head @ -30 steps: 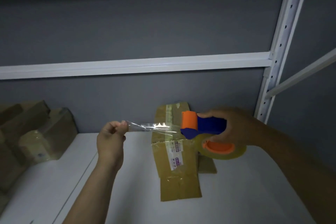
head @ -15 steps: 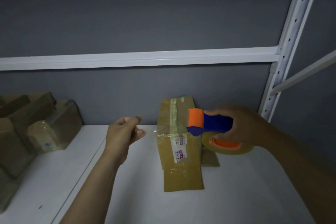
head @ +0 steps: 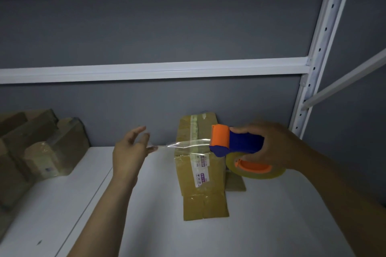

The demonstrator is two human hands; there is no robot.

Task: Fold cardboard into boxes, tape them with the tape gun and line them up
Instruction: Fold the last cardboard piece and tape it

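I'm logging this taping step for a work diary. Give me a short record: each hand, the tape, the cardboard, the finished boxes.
left hand: open, fingers spread, one fingertip touching the loose end of the tape strip
right hand: grips the tape gun by its blue handle
tape strip: clear, crumpled, stretched between tape gun and left hand
cardboard: flattened, lying on the white shelf, not yet folded
boxes: taped, at the far left

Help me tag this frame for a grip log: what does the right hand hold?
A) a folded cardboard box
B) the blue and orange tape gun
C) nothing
B: the right hand grips the tape gun, fingers curled round its blue handle.
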